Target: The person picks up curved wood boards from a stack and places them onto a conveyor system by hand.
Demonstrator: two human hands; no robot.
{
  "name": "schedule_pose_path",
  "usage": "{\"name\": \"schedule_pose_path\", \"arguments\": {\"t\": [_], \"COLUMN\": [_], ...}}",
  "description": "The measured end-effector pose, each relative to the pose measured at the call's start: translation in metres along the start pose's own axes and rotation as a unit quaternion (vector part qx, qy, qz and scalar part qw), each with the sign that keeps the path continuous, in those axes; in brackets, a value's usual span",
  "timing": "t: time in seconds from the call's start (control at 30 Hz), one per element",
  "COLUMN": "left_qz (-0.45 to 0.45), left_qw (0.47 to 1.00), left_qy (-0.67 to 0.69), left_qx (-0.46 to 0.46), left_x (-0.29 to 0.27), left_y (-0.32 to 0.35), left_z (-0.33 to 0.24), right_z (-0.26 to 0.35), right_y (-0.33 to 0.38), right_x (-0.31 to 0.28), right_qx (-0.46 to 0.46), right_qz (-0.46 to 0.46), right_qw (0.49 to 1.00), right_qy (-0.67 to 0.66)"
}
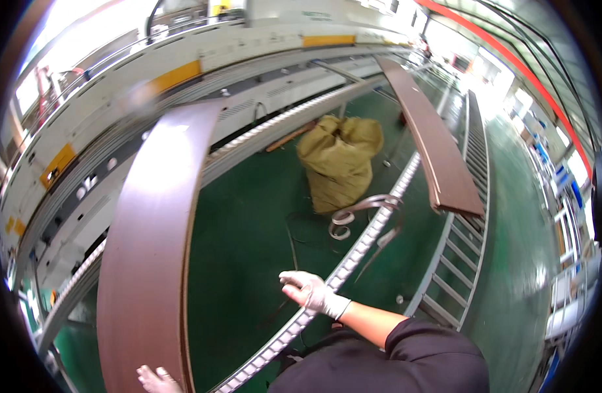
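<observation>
A long brown board [147, 216] lies lengthwise at my left, one end across the roller rail by the machine. My left hand [159, 380], in a white glove, is at the board's near end, its fingers apart and partly cut off by the lower edge; whether it touches the board I cannot tell. Also in a white glove, my right hand [310, 293] is held out over the narrow roller track [363, 245] with fingers stretched and nothing in them. Past it, curled strips of brown edging [343, 219] hang around the track.
A full olive sack [340, 160] stands on the green floor between the rails. Beyond runs a long white machine [261, 49] with yellow panels. Another stack of brown boards [435, 144] rests to the right, beside a wide roller conveyor [455, 262]. Racks [566, 288] line the far right.
</observation>
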State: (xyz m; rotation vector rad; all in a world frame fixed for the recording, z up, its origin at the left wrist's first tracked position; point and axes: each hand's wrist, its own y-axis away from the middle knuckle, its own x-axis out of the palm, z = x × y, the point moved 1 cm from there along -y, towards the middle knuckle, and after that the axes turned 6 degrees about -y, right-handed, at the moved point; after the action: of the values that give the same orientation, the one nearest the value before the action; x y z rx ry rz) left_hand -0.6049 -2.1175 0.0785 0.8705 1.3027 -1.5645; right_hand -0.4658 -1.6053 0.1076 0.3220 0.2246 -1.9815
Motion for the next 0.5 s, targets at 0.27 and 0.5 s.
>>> {"name": "schedule_pose_path", "arguments": {"t": [0.27,0.5], "left_qz": [0.187,0.175], "left_qw": [0.811,0.73], "left_qy": [0.31,0.384], "left_qx": [0.458,0.537], "left_x": [-0.156,-0.183], "left_y": [0.078,0.132], "left_z": [-0.374,-0.538], "right_z": [-0.079,-0.155], "right_y": [0.077,0.177], "right_x": [-0.152,-0.246], "right_qx": [0.05,0.152], "right_qz": [-0.207,-0.29], "right_qw": [0.97,0.941], "right_qy": [-0.117,-0.085]}}
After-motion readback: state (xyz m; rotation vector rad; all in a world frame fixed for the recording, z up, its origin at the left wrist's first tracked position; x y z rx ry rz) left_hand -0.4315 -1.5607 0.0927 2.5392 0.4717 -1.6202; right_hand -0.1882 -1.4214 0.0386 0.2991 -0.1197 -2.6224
